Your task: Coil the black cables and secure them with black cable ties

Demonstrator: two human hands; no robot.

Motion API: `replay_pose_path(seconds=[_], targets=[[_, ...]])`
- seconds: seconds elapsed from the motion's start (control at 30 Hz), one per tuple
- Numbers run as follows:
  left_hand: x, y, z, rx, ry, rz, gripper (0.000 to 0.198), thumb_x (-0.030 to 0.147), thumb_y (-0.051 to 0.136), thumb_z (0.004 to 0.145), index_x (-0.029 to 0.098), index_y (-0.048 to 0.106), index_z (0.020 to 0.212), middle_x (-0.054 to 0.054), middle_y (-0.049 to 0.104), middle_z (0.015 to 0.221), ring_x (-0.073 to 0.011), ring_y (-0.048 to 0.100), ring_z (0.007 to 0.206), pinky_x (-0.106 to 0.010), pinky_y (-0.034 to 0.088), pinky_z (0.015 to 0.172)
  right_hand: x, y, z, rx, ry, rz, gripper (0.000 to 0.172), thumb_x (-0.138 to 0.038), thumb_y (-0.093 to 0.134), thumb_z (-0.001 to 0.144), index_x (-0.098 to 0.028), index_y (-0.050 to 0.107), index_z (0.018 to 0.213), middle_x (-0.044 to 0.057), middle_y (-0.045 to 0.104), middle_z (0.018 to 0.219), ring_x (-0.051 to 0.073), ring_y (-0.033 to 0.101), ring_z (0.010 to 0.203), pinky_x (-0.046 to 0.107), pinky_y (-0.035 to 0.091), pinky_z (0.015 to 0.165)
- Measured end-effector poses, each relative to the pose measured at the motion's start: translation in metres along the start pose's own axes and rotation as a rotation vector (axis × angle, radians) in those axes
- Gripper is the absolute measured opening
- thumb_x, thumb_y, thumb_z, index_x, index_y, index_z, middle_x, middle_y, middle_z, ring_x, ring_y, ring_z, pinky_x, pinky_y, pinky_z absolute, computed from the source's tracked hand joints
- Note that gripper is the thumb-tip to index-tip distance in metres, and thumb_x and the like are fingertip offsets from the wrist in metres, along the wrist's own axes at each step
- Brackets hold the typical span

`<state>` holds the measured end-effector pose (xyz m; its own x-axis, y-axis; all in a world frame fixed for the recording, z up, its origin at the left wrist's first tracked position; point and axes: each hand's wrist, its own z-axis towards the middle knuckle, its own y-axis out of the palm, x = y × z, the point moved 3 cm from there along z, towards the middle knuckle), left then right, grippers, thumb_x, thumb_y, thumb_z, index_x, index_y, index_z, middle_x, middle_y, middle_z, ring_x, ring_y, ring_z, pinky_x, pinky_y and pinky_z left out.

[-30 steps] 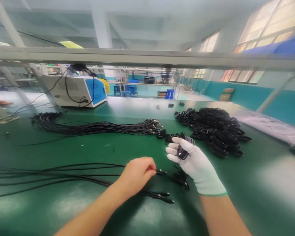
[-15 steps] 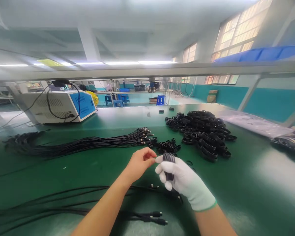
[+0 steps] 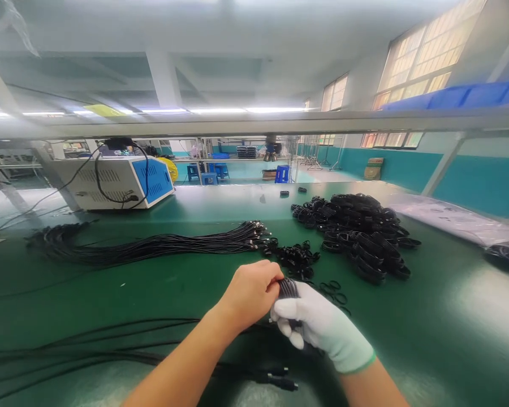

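Note:
A coiled black cable (image 3: 288, 288) is wrapped in my right hand (image 3: 311, 316), which wears a white glove with a green cuff. My left hand (image 3: 254, 291), bare, is closed against the coil's upper left side; the fingertips are partly hidden behind it. Just beyond both hands lies a heap of small black loops (image 3: 299, 257), with several loose rings (image 3: 334, 293) to its right. Nearer to me, beneath my forearms, loose black cables (image 3: 106, 356) stretch across the table, their plug ends (image 3: 284, 383) pointing right.
A long bundle of straight black cables (image 3: 182, 242) lies on the green table (image 3: 161, 294) to the left. At the right is a big pile of coiled cables (image 3: 360, 234). A white and blue machine (image 3: 123, 182) stands back left, plastic sheeting (image 3: 449, 221) back right. A shelf beam (image 3: 254, 123) crosses overhead.
My left hand has moved right and closed onto the coil, which has come slightly lower. The whole view has shifted a little, so the scene sits farther right.

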<state>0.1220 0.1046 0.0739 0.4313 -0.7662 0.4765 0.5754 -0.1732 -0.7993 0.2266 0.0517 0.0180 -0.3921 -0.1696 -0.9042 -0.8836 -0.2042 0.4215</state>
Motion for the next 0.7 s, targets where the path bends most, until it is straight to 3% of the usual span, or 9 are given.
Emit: replay_pose_path(seconds=[0.1,0.2,0.3,0.4,0.47,0.57,0.7], targets=[[-0.006,0.002,0.007,0.007,0.033,-0.06,0.022,0.01,0.048,0.076,0.02,0.065,0.087,-0.001,0.064,0.08,-0.0133,0.056,0.07,-0.023,0.042,0.064,-0.005,-0.011,-0.001,0.059,-0.021,0.04,0.021,-0.027,0.07,0.064,-0.01,0.058,0.065,0.001,0.054,0.049,0.008,0.044,0.034,0.015,0.03,0.025],[-0.022,0.012,0.016,-0.055,-0.065,-0.217,0.027,0.017,0.054,0.077,0.021,0.06,0.103,-0.001,0.064,0.095,-0.0134,0.056,0.074,-0.024,0.045,0.069,-0.016,-0.03,-0.005,0.215,-0.126,0.138,0.023,-0.03,0.069,0.069,-0.013,0.059,0.08,-0.001,0.057,0.059,0.007,0.049,0.043,0.015,0.037,0.033],[-0.032,0.042,0.019,-0.15,-0.134,-0.249,0.016,0.015,0.055,0.074,0.02,0.063,0.087,0.001,0.064,0.083,-0.0152,0.055,0.073,-0.026,0.044,0.068,-0.026,-0.046,-0.009,0.369,-0.243,0.223,0.028,-0.035,0.068,0.074,-0.019,0.054,0.092,-0.003,0.056,0.068,0.008,0.055,0.058,0.016,0.045,0.047],[-0.031,0.079,0.016,-0.243,-0.14,-0.273,0.013,0.008,0.06,0.065,0.02,0.061,0.069,0.002,0.059,0.07,-0.0182,0.055,0.073,-0.029,0.041,0.073,-0.028,-0.048,-0.009,0.416,-0.283,0.238,0.032,-0.034,0.072,0.071,-0.019,0.052,0.091,-0.002,0.053,0.07,0.011,0.058,0.064,0.021,0.049,0.053],[-0.031,0.093,0.014,-0.263,-0.176,-0.315,0.014,0.005,0.061,0.061,0.019,0.058,0.063,0.002,0.056,0.067,-0.0194,0.055,0.074,-0.032,0.04,0.076,-0.027,-0.045,-0.008,0.431,-0.289,0.218,0.035,-0.034,0.073,0.068,-0.018,0.053,0.092,-0.001,0.054,0.072,0.012,0.057,0.063,0.023,0.048,0.053],[-0.036,0.084,0.009,-0.242,-0.269,-0.429,0.01,0.011,0.058,0.066,0.019,0.053,0.063,0.002,0.052,0.068,-0.0176,0.052,0.074,-0.03,0.039,0.074,-0.024,-0.042,-0.007,0.48,-0.294,0.163,0.038,-0.034,0.073,0.068,-0.018,0.052,0.095,0.0,0.057,0.075,0.011,0.056,0.06,0.021,0.045,0.047],[-0.042,0.045,-0.009,-0.196,-0.42,-0.693,0.014,0.031,0.049,0.077,0.019,0.046,0.073,0.004,0.044,0.063,-0.0114,0.044,0.058,-0.024,0.037,0.058,-0.015,-0.032,0.0,0.517,-0.272,0.051,0.038,-0.029,0.073,0.067,-0.015,0.052,0.096,-0.002,0.056,0.066,0.009,0.05,0.051,0.018,0.039,0.038]])
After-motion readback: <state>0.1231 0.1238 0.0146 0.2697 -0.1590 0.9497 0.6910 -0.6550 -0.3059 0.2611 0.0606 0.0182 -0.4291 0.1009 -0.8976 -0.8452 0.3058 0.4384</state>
